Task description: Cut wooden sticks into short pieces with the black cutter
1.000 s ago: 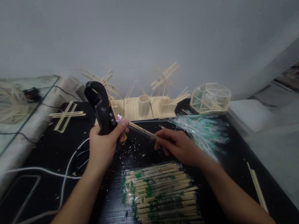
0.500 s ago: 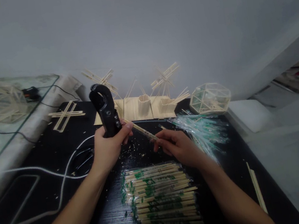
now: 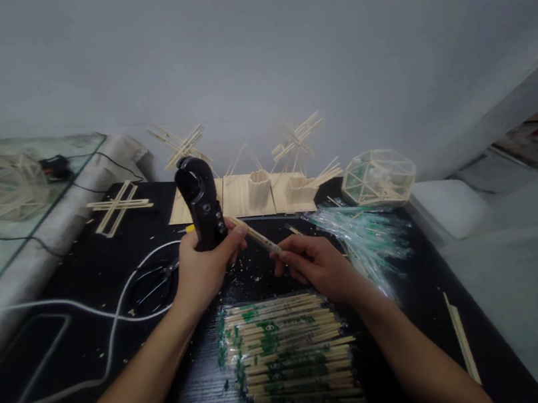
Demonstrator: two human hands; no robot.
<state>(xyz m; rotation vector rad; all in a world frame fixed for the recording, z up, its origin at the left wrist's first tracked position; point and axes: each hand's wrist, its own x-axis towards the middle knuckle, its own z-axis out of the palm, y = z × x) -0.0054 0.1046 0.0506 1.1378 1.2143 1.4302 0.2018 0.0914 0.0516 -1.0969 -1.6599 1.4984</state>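
Note:
My left hand [image 3: 210, 261] is wrapped round a black hand tool with a curved, hooked head [image 3: 202, 198], held upright. The thumb and fingers of that hand also touch the far end of a slim pair of chopsticks [image 3: 256, 235]. My right hand [image 3: 315, 258] pinches the near end of the chopsticks, which slant between both hands. Part of the wrapper may still be on them; I cannot tell. Below the hands lies a stack of wrapped chopsticks [image 3: 292, 353] with green print. A yellow piece [image 3: 190, 228] shows just behind my left hand.
Wooden boards [image 3: 235, 196] with stick structures stand by the wall. A crossed stick frame [image 3: 121, 207] lies left; a polyhedral stick frame [image 3: 379, 176] sits right. Clear wrappers [image 3: 368, 227] are heaped near it. A white cable [image 3: 112, 339], pliers [image 3: 165, 271] and loose sticks [image 3: 462, 341] lie on the black table.
My left hand and the black tool have shifted slightly right and down, closer to my right hand. The yellow piece behind the left hand has come into view.

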